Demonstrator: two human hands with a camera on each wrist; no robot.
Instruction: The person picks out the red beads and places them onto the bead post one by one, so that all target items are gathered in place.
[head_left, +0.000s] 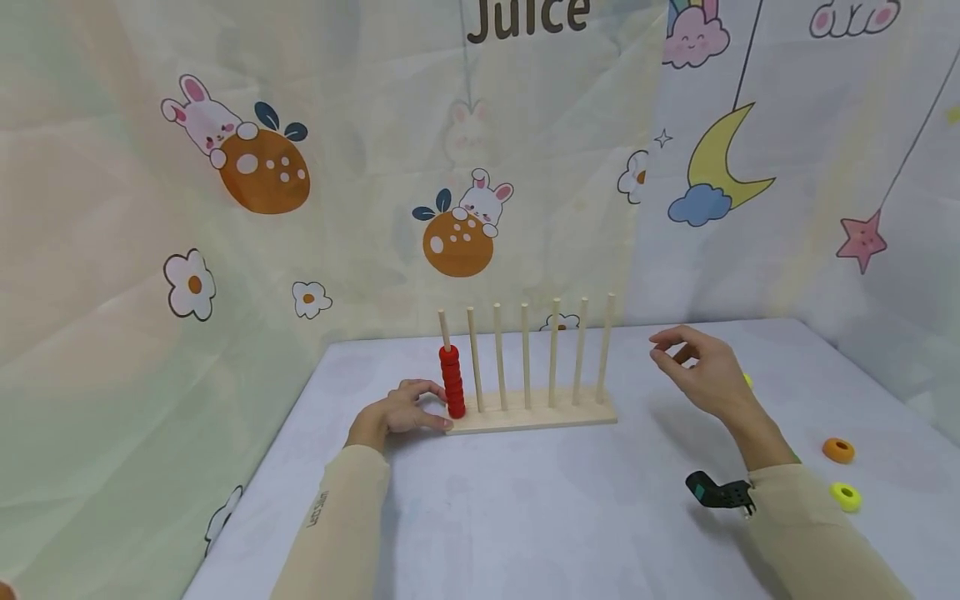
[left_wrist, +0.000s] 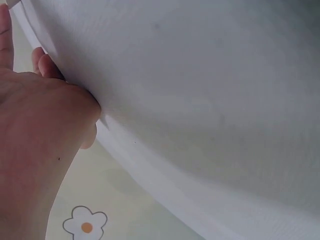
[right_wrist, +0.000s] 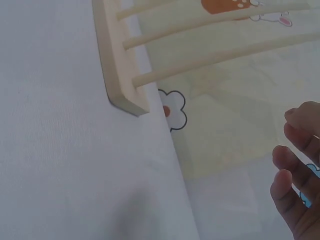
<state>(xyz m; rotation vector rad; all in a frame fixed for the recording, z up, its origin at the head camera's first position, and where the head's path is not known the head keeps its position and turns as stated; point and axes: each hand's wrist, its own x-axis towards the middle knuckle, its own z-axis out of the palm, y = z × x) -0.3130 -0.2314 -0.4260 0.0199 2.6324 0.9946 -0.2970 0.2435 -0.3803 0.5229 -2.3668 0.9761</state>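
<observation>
A wooden peg stand [head_left: 534, 421] rests on the table, with several upright pegs in a row along its base. Red rings [head_left: 452, 382] are stacked on the leftmost peg, whose top sticks out bare; the other pegs carry nothing. My left hand [head_left: 405, 408] holds the stand's left end, thumb at the front corner and fingers behind near the red rings. In the left wrist view, only a corner of the base shows by the thumb. My right hand [head_left: 701, 371] hovers right of the stand, fingers loosely bent and holding nothing. The stand's right end [right_wrist: 127, 97] appears in the right wrist view.
On the table's right side lie an orange ring [head_left: 838, 450] and a yellow-green ring [head_left: 846, 497]. Another yellow piece [head_left: 747, 380] is mostly hidden behind the right hand. A printed cloth [head_left: 360, 208] hangs behind the white table [head_left: 540, 517]. A black device [head_left: 716, 492] sits at the right wrist.
</observation>
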